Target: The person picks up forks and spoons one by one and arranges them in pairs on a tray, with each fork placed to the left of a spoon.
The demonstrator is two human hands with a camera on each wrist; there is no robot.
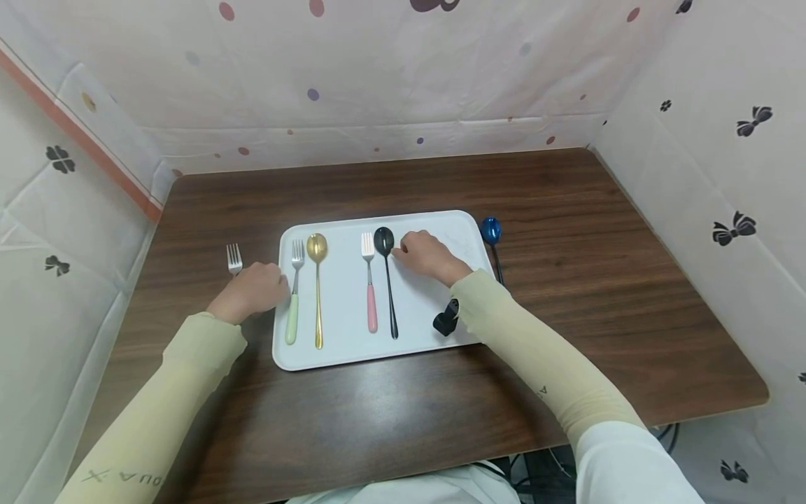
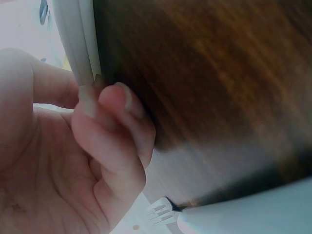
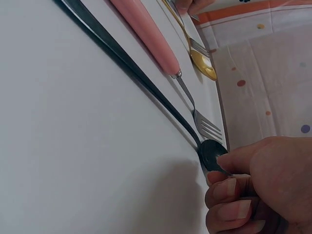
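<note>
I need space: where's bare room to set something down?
Bare: the table right of the blue spoon and behind the tray, and a strip between gold spoon and pink fork. Crowded: tray's left rim at left hand; black spoon at right hand.

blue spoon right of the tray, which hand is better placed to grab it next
Right hand, probably: it is nearer the blue spoon, which lies beyond the right edge of the tray, though that hand touches the black spoon. The left hand is across at the tray's left edge.

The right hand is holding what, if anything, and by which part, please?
The right hand is pinching the black spoon by the edge of its bowl.
</note>
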